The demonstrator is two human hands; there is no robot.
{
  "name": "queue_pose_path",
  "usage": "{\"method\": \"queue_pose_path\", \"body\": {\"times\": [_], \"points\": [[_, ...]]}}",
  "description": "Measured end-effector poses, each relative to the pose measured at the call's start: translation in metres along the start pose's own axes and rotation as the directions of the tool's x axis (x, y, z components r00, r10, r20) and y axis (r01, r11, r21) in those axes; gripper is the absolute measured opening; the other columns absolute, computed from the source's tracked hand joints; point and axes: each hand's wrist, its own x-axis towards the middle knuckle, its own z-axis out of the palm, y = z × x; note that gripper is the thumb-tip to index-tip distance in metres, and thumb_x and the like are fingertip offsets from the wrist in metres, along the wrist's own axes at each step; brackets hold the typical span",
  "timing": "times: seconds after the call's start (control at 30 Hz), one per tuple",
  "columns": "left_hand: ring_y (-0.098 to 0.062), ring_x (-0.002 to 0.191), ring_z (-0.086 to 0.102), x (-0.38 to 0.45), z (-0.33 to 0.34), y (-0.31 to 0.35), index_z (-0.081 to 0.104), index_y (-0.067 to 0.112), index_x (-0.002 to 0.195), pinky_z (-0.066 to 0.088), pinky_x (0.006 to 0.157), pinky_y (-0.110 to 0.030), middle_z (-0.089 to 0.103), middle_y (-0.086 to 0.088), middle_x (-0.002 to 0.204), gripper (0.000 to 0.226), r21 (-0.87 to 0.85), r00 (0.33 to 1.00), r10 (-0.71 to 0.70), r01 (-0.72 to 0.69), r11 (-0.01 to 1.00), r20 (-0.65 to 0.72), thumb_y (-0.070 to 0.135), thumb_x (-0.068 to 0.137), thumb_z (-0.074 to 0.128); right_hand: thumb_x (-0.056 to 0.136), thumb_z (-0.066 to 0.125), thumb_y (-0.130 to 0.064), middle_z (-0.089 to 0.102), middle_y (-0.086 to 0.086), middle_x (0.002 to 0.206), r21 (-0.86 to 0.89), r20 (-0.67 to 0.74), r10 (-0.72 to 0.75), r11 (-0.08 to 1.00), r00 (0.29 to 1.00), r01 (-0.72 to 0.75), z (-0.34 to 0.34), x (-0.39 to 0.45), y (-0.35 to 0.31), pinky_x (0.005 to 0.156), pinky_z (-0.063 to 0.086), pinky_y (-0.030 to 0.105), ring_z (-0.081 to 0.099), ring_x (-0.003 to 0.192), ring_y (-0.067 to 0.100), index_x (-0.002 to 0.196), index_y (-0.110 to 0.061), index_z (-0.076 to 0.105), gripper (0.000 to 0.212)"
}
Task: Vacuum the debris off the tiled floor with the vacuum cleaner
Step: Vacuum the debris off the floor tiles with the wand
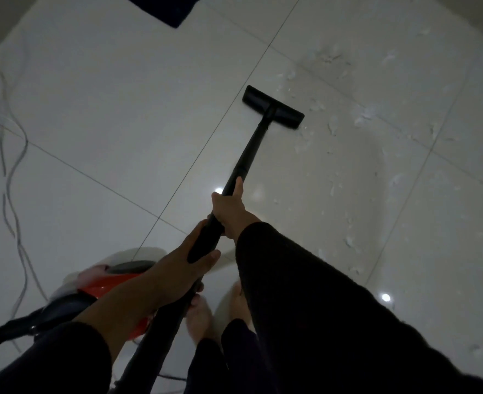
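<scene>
No legible txt, labels, brands or nos. anywhere; pic dim, blurry.

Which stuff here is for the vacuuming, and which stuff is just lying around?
For the job:
- vacuum wand, held by the left hand and right hand
- black floor head
- red vacuum body
- white debris on the tiled floor

Just lying about:
- dark mat at the top
- loose cables on the left
</scene>
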Motion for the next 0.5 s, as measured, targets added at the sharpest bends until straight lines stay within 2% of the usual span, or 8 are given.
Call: {"method": "queue_pose_path", "body": {"times": [0.1,0.17,0.23,0.33,0.5], "points": [[-0.012,0.038,0.052,0.013,-0.010,0.020,0.011,0.050,0.142,0.047,0.040,-0.025,0.051,-0.008,0.056,0.060,0.029,0.999,0.038,-0.038,0.999,-0.010,0.028,0.097,0.045,0.092,0.043,-0.018,0.057,0.014,0.098,0.000,-0.008,-0.013,1.000,1.000,0.013,-0.003,0.014,-0.021,0.073,0.055,0.041,0.057,0.076,0.023,0.146,-0.051,-0.012,0.083],[-0.012,0.039,0.053,0.024,-0.020,0.033,0.013,0.055,0.138,0.048,0.041,-0.025,0.052,-0.009,0.058,0.058,0.027,0.999,0.047,-0.047,0.999,-0.010,0.030,0.097,0.046,0.091,0.043,-0.018,0.058,0.015,0.101,0.004,-0.024,-0.011,1.000,1.000,0.011,-0.003,0.023,-0.037,0.078,0.056,0.042,0.057,0.076,0.023,0.145,-0.051,-0.012,0.084],[-0.016,0.042,0.053,0.037,-0.031,0.046,0.015,0.059,0.135,0.049,0.045,-0.028,0.052,-0.010,0.058,0.058,0.014,0.999,0.041,-0.041,0.999,0.001,0.031,0.096,0.046,0.090,0.043,-0.017,0.060,0.017,0.110,0.006,-0.044,-0.016,1.000,0.999,0.016,-0.004,0.033,-0.055,0.084,0.056,0.045,0.058,0.078,0.023,0.145,-0.052,-0.012,0.085],[-0.024,0.052,0.054,0.056,-0.051,0.072,0.015,0.056,0.139,0.051,0.051,-0.033,0.053,-0.005,0.054,0.060,0.052,0.997,0.077,-0.077,0.996,0.014,0.030,0.096,0.048,0.091,0.044,-0.018,0.058,0.017,0.114,0.056,-0.069,-0.028,0.998,0.997,0.032,-0.007,0.048,-0.085,0.084,0.056,0.046,0.058,0.081,0.024,0.145,-0.052,-0.010,0.084],[-0.025,0.053,0.053,0.071,-0.077,0.126,0.015,0.051,0.141,0.049,0.045,-0.029,0.052,-0.011,0.063,0.058,0.103,0.995,0.095,-0.097,0.990,0.024,0.030,0.097,0.046,0.096,0.044,-0.024,0.047,0.003,0.089,0.131,-0.084,-0.049,0.990,0.995,0.060,-0.016,0.057,-0.139,0.075,0.055,0.042,0.058,0.080,0.023,0.147,-0.049,-0.009,0.078]]}}
